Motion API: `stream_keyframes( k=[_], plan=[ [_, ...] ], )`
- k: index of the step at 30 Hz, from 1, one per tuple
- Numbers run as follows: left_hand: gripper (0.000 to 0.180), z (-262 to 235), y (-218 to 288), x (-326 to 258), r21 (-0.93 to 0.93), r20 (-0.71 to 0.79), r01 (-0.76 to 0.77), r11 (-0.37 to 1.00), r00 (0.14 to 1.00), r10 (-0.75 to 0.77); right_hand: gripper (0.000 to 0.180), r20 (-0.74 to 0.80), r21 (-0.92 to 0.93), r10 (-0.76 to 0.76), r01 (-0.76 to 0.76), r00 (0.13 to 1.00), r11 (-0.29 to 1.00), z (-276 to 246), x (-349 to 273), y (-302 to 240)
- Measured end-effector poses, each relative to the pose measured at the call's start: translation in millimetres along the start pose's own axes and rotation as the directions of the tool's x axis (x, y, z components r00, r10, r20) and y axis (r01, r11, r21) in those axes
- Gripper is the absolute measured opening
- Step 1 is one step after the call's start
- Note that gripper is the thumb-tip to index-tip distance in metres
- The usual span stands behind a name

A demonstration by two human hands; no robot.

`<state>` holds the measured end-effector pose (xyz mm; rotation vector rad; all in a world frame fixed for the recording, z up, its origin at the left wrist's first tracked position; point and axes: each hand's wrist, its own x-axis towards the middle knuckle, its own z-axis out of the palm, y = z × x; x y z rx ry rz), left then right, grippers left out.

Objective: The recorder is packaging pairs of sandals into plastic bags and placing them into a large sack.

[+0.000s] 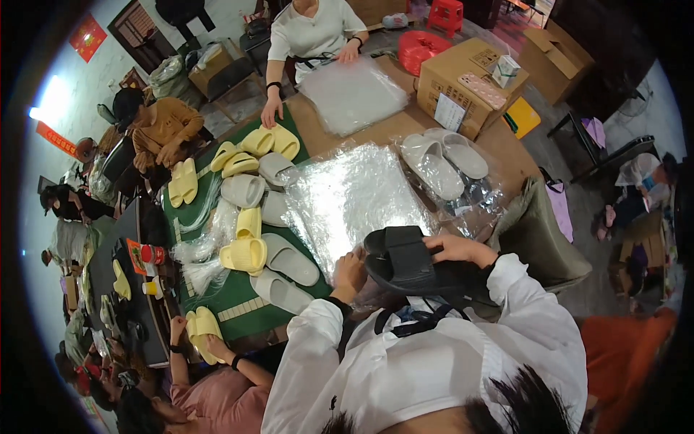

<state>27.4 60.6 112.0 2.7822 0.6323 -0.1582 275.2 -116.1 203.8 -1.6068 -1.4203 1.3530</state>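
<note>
My right hand [459, 251] grips a pair of black slippers [402, 259] by one side, close to my body. Just left of the slippers, my left hand [349, 273] has its fingers curled at the near edge of the clear plastic bags, pinching a clear plastic bag [369, 295]; its fingertips are partly hidden. A shiny stack of clear bags [354, 195] lies flat beyond both hands. Grey slippers [290, 259] and yellow slippers [243, 254] lie loosely to the left. A bagged pair of pale grey slippers [441, 163] rests beyond the right hand.
Across the table a person's hand [272, 110] touches yellow slippers, beside more clear bags [354, 94]. At lower left another person holds yellow slippers [204, 333]. A cardboard box [463, 83] stands at far right on the table. A grey-green sack [542, 239] sits by my right arm.
</note>
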Motion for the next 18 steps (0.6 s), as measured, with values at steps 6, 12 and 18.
stream_keyframes(
  k=[6, 12, 18],
  plan=[
    [0.055, 3, -3, 27, -0.115, -0.361, -0.187, 0.976, 0.923, 0.135, 0.037, 0.144, 0.023, 0.043, -0.046, 0.989, 0.999, -3, -17, -5],
    [0.047, -11, 15, 40, -0.418, -0.546, -0.116, 0.901, 0.825, -0.147, 0.035, -0.098, -0.133, 0.091, -0.103, 0.991, 0.986, 20, -8, 9],
    [0.025, -32, 29, 36, -0.229, -0.642, -0.052, 0.972, 0.758, -0.11, 0.033, -0.389, -0.3, 0.009, -0.135, 0.921, 0.944, 39, -9, 20]
  ],
)
